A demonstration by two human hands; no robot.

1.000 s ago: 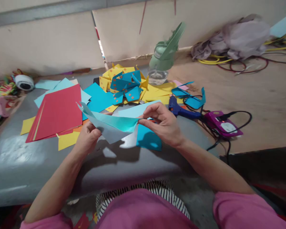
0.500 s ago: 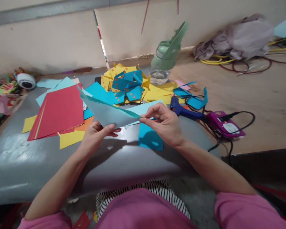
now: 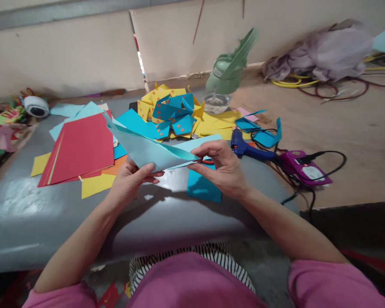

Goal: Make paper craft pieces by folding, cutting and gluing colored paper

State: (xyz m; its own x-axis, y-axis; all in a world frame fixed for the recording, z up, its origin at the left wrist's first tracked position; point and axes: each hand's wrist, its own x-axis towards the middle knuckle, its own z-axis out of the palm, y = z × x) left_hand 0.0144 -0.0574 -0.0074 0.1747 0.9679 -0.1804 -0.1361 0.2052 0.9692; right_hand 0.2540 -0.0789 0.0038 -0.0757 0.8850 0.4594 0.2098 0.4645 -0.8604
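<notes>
A folded sheet of light blue paper point(image 3: 154, 149) is up in front of me above the table, creased to a narrow point at its right end. My left hand point(image 3: 136, 175) grips its lower edge, thumb on the near face and fingers underneath. At the pointed end, my right hand point(image 3: 220, 167) has its bent index finger over the tip and its thumb slightly below, a small gap showing between them. Behind the folded sheet lies another light blue paper point(image 3: 208, 139). A blue paper square point(image 3: 203, 186) rests on the table under my right hand.
Red sheets point(image 3: 80, 147) are stacked at left. Folded yellow and blue paper shapes point(image 3: 175, 112) lie at the back, beside a green-lidded bottle point(image 3: 226, 77). On the right, a blue glue gun point(image 3: 248, 147) and a purple power box point(image 3: 304, 167) trail black cables.
My right thumb has dropped a little from the paper's tip, opening a gap below the index finger. The left hand keeps its grip. The view has shifted slightly.
</notes>
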